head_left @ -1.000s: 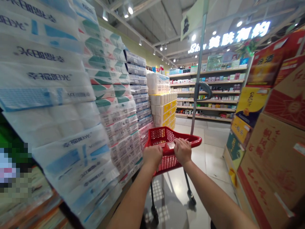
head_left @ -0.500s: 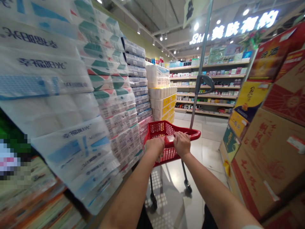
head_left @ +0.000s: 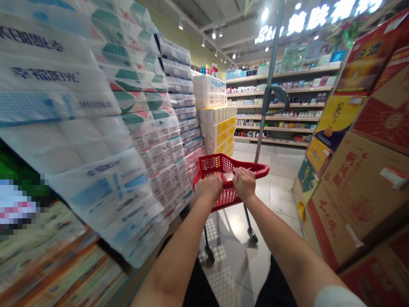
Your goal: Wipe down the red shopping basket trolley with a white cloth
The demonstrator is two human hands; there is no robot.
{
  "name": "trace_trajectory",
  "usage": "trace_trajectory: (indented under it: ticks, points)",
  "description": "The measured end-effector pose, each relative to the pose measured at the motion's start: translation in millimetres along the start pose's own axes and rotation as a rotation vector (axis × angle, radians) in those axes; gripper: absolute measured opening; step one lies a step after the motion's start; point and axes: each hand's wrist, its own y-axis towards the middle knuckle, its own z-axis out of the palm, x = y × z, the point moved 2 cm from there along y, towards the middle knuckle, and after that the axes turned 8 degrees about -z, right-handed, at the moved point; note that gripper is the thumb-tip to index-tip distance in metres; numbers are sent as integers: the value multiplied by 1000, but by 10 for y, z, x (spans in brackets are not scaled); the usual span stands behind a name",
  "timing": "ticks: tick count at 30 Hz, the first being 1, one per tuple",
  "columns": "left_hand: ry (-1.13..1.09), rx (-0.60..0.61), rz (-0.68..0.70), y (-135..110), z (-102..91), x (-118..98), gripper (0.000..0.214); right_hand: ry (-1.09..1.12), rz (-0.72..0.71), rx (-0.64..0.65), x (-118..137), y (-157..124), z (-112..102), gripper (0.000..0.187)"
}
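Note:
A red shopping cart with a perforated plastic basket stands in front of me on thin dark legs with casters. My left hand is wrapped around the left part of its red handle. My right hand grips the same handle further right, just past a pale label. The basket's interior is partly hidden by my hands and the handle; I see nothing in the part that shows. A tall grey pole with a dark loop handle rises behind the cart's right end.
Stacked toilet paper packs line the left side, with more paper bundles beyond them. Cardboard cartons and boxed goods are piled on the right. Shelves of small products close off the far end. Pale tiled floor runs between.
My view has tilted down slightly and advanced a little along the aisle with the cart. My dark-clothed legs show more at the bottom. Both hands keep their grip.

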Motion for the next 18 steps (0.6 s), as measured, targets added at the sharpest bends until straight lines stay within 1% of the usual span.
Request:
trace_trajectory:
  ticks: [3,5,7,8,9,10,11,13,14,16,18]
  points:
    - [-30,-147,82,-162,2,3,45,9,10,2,20,-25,-43,33]
    - [-37,-155,60,-206,-10,5,47,13,8,5,31,-40,-73,32]
    - [-24,-76,9,-145,-47,6,52,12,8,21,44,-49,-100,32]
    - [-9,-12,-16,-84,-70,9,55,8,11,34,54,-52,-112,32]
    - [12,82,-36,-17,-89,15,57,3,15,48,66,-55,-123,33]
    - [33,197,-26,41,-102,22,55,-3,19,62,82,-58,-133,33]
    - [35,243,-10,83,-123,31,48,-10,22,75,100,-64,-144,33]
    - [39,284,8,84,-148,54,39,-20,19,92,141,-81,-170,34]
    - [36,267,14,39,-152,61,37,-22,18,95,159,-92,-184,34]
    - [27,173,30,-113,-149,60,40,-16,20,87,186,-115,-215,34]
    - [-5,-14,65,-274,-154,38,46,-2,24,71,197,-134,-244,34]
